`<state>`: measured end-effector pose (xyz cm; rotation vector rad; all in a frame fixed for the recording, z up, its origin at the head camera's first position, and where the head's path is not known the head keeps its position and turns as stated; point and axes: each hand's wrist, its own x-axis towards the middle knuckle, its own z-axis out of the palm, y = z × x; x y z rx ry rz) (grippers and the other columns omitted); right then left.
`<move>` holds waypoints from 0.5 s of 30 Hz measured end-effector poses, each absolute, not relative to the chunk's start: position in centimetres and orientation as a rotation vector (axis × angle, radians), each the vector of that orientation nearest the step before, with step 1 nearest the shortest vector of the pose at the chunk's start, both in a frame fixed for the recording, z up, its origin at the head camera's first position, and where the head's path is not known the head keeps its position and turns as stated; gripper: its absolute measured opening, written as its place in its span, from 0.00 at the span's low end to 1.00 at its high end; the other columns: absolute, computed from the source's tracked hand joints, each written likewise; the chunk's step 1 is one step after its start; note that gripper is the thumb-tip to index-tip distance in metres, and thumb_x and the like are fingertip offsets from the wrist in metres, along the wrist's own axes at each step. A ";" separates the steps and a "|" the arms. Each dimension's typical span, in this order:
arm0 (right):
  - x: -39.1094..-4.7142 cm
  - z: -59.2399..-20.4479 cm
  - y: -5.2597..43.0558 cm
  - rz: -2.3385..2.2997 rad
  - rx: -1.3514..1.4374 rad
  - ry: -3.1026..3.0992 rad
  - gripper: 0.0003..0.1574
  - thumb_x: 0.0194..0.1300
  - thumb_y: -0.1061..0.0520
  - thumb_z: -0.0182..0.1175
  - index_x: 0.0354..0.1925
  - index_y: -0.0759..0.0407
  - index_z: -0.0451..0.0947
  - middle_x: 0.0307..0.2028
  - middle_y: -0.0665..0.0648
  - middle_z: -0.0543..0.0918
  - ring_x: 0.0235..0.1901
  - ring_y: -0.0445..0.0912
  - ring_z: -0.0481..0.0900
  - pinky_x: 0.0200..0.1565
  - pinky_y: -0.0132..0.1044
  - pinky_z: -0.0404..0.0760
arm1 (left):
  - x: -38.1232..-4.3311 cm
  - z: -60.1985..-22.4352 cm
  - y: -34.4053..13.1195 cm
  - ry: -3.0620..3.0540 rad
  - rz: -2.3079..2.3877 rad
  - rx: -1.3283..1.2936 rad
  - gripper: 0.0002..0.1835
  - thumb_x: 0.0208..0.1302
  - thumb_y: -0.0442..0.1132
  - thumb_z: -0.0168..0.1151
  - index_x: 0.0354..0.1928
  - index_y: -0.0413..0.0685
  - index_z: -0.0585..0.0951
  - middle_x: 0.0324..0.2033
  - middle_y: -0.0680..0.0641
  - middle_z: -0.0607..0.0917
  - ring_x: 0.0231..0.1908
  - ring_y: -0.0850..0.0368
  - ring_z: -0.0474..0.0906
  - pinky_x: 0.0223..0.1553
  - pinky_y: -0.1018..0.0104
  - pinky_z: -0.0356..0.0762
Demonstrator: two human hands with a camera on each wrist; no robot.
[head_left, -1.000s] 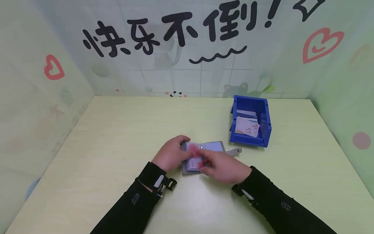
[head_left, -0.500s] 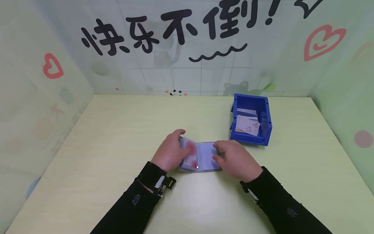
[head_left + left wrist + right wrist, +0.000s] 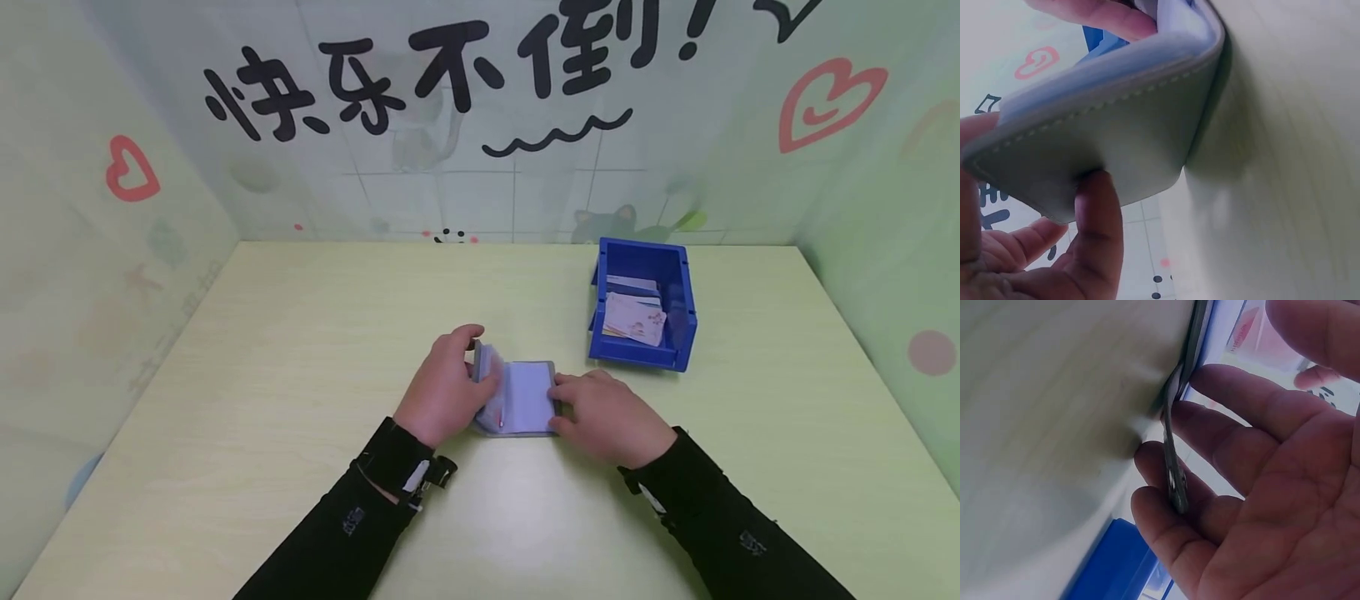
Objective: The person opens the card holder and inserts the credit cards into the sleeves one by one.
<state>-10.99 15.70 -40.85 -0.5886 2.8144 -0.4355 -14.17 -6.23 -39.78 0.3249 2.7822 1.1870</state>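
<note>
A grey stitched card holder (image 3: 528, 398) with clear plastic sleeves lies spread on the table, its right side flat and its left cover tilted up. My left hand (image 3: 444, 387) grips that raised cover and the sleeves, thumb on the inside, fingers behind. The left wrist view shows fingers (image 3: 1099, 231) against the outer cover (image 3: 1129, 150). Along the right edge, fingertips of my right hand (image 3: 611, 417) touch the holder, lightly bent. Its strap (image 3: 1172, 444) with a metal snap lies against those fingers in the right wrist view. The sleeves under my left thumb are partly hidden.
Behind my right hand stands a blue bin (image 3: 678, 325) with several printed cards (image 3: 633, 318) in it. The pale wooden table (image 3: 337, 308) is bordered by printed cloth walls (image 3: 315, 192) at the back and sides.
My right hand has moved right from the sleeves to the holder's right edge. The left cover and sleeves have been tilted up by my left hand, leaving the right-hand side showing.
</note>
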 end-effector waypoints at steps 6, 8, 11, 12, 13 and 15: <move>-10.9 -40.7 15.5 -0.412 -0.573 2.794 0.29 0.62 0.45 0.61 0.57 0.58 0.76 0.61 0.56 0.71 0.55 0.53 0.67 0.57 0.49 0.68 | -13.8 -39.7 -5.7 2.710 1.253 0.350 0.35 0.56 0.40 0.65 0.65 0.48 0.64 0.53 0.47 0.71 0.41 0.59 0.72 0.35 0.64 0.79; -10.9 -40.8 15.5 -0.405 -0.568 2.789 0.29 0.62 0.44 0.60 0.58 0.57 0.75 0.62 0.55 0.70 0.56 0.52 0.66 0.57 0.48 0.68 | -13.7 -39.8 -5.6 2.683 1.269 0.351 0.35 0.56 0.40 0.66 0.65 0.48 0.63 0.52 0.49 0.71 0.42 0.60 0.72 0.34 0.65 0.79; -10.8 -40.8 15.3 -0.406 -0.576 2.784 0.30 0.62 0.44 0.60 0.58 0.56 0.75 0.62 0.56 0.70 0.56 0.53 0.66 0.57 0.49 0.68 | -13.6 -39.8 -5.3 2.666 1.281 0.353 0.35 0.55 0.40 0.66 0.65 0.49 0.64 0.51 0.51 0.73 0.42 0.61 0.72 0.34 0.65 0.79; -10.8 -40.8 15.3 -0.408 -0.578 2.782 0.30 0.62 0.44 0.60 0.58 0.56 0.75 0.62 0.56 0.70 0.57 0.53 0.66 0.58 0.49 0.68 | -13.5 -39.9 -5.2 2.669 1.279 0.358 0.35 0.55 0.40 0.67 0.65 0.49 0.64 0.51 0.51 0.73 0.42 0.61 0.72 0.34 0.64 0.80; -10.8 -40.8 15.2 -0.411 -0.579 2.781 0.30 0.62 0.43 0.60 0.58 0.56 0.75 0.62 0.56 0.69 0.57 0.53 0.65 0.57 0.49 0.68 | -13.5 -39.9 -5.1 2.671 1.278 0.363 0.35 0.55 0.41 0.67 0.65 0.49 0.64 0.51 0.51 0.73 0.42 0.62 0.72 0.34 0.64 0.80; -10.7 -40.8 15.1 -0.418 -0.584 2.779 0.30 0.62 0.43 0.60 0.58 0.56 0.75 0.62 0.55 0.69 0.57 0.53 0.65 0.57 0.49 0.68 | -13.4 -40.0 -4.9 2.668 1.278 0.372 0.34 0.55 0.41 0.67 0.64 0.49 0.65 0.51 0.52 0.74 0.43 0.63 0.72 0.36 0.63 0.79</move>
